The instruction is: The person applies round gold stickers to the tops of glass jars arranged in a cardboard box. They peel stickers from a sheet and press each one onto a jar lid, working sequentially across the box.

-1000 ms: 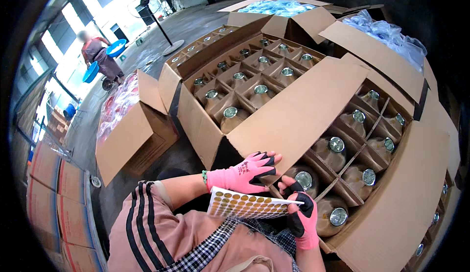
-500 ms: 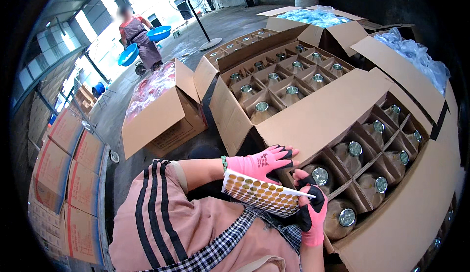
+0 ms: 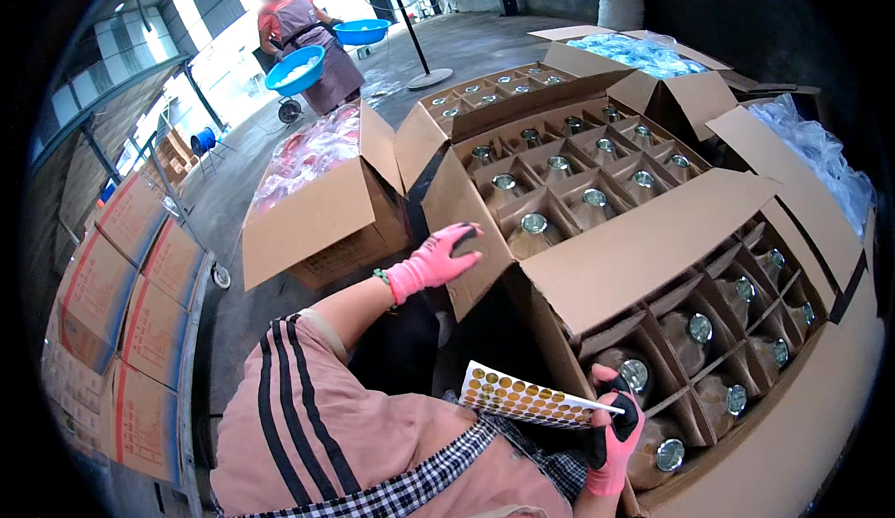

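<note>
My right hand (image 3: 613, 439), in a pink and black glove, pinches the edge of a white sheet of round gold stickers (image 3: 522, 395). It hangs over the near left corner of an open carton (image 3: 653, 252) of glass bottles with silvery tops, parted by cardboard dividers. A bottle top (image 3: 634, 375) shows just past my fingers. My left hand (image 3: 436, 262), gloved in pink, is raised with thumb and fingers apart and holds nothing. It is beside the side flap (image 3: 466, 220) of the farther bottle carton; whether it touches the flap I cannot tell.
At the left rear stands an open box of clear and red plastic wrap (image 3: 312, 159). Boxes of bluish plastic (image 3: 639, 52) and pale bags (image 3: 806, 150) are at the back right. A person (image 3: 308, 38) carries blue basins (image 3: 296, 70). Stacked cartons (image 3: 121, 313) line the left.
My left hand has let go of the sticker sheet and moved left, off the near carton toward the farther carton's flap. My right hand keeps the sheet. The person with basins has come closer.
</note>
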The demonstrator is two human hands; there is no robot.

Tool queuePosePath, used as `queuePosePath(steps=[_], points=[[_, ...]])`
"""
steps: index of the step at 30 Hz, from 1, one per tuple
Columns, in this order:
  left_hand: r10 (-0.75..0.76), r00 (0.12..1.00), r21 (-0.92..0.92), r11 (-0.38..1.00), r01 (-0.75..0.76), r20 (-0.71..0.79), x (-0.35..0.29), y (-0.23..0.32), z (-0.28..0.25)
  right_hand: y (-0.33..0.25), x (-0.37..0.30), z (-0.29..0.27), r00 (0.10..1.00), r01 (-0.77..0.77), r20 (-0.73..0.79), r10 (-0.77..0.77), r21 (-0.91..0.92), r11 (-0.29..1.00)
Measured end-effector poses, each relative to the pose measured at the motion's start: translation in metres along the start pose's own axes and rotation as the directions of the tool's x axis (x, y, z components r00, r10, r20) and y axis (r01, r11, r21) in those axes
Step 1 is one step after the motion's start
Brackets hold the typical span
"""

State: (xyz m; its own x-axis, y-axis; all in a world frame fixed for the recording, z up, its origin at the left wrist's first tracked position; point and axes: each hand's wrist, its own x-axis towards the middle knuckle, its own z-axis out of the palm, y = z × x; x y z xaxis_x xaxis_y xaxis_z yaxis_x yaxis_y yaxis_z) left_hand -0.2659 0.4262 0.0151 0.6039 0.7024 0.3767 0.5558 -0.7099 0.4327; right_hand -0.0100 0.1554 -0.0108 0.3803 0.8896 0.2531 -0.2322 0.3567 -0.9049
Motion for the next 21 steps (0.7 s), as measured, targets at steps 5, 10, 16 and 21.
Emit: queuePosePath(steps=[5, 10, 16, 21], points=[[-0.515, 0.837, 0.191, 0.854, 0.483, 0.186, -0.004, -0.075, -0.048, -0.004, 0.005, 0.036, 0.983, 0.154, 0.119, -0.137, -0.157, 0.975], [-0.668, 0.675, 0.608, 0.687, 0.397, 0.314, -0.003, -0.124, -0.079, -0.015, 0.015, 0.077, 0.943, 0.29, 0.289, -0.164, -0.473, 0.832], [-0.712, 0.65, 0.681, 0.616, 0.397, 0.266, 0.057, -0.192, -0.102, -0.009, 0.035, 0.112, 0.851, 0.518, 0.416, -0.321, -0.562, 0.645], [-0.799, 0.589, 0.942, 0.282, 0.183, 0.124, 0.124, -0.282, -0.101, 0.009, 0.065, 0.145, 0.858, 0.512, 0.376, -0.348, -0.661, 0.549]])
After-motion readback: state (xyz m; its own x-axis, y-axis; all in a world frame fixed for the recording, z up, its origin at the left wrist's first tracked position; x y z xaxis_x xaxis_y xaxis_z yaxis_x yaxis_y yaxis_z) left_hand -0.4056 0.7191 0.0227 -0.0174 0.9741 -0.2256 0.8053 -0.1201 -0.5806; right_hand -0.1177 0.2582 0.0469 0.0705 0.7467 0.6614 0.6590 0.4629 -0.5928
